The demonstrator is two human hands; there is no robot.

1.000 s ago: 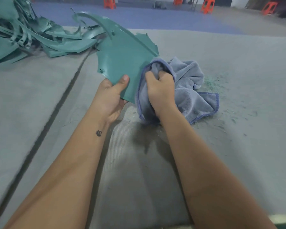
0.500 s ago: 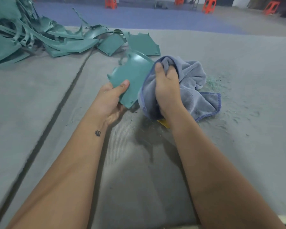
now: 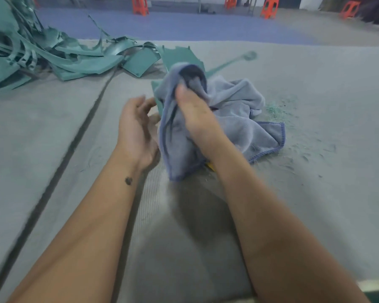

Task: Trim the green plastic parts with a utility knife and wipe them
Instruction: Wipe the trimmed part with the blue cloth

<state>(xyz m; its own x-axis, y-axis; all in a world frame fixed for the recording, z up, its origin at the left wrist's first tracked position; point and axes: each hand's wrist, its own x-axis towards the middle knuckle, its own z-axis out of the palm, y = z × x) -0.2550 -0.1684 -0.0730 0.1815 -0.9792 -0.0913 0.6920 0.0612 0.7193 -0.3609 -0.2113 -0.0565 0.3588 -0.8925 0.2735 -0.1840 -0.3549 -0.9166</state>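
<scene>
While the cloth is bunched upright over the work surface, the scene reads as follows.

Right hand (image 3: pixel 193 110): fingers curled into the grey-blue cloth (image 3: pixel 234 119), gripping a raised fold of it; the fingertips are buried in the fabric.

Left hand (image 3: pixel 136 125): palm turned up and toward the cloth, fingers loosely spread and holding nothing; fingertips lie just beside a green edge, contact not discernible because of blur.

Green plastic part (image 3: pixel 158 99): only a narrow sliver shows at the left edge of the cloth, the rest hidden behind the fabric; whether the right hand also holds it through the cloth cannot be told.

Blurred green strip (image 3: pixel 228 62): a thin streak with a rounded end, extending from behind the cloth toward the far right; too smeared to tell whether it belongs to the covered part.

Pile of green parts (image 3: pixel 53 55): flat panels and long curved strips heaped at far left, well apart from the hands.

Yellow object (image 3: pixel 211 165): a small corner shows beneath the cloth, beside the right wrist; identity not determinable.

Green shavings (image 3: pixel 276 109): scattered on the surface to the right of the cloth.

Grey mat (image 3: pixel 315 193): covers the bench, with a dark seam running diagonally at left.

Orange stools (image 3: pixel 140 5): stand on the floor in the background.
</scene>
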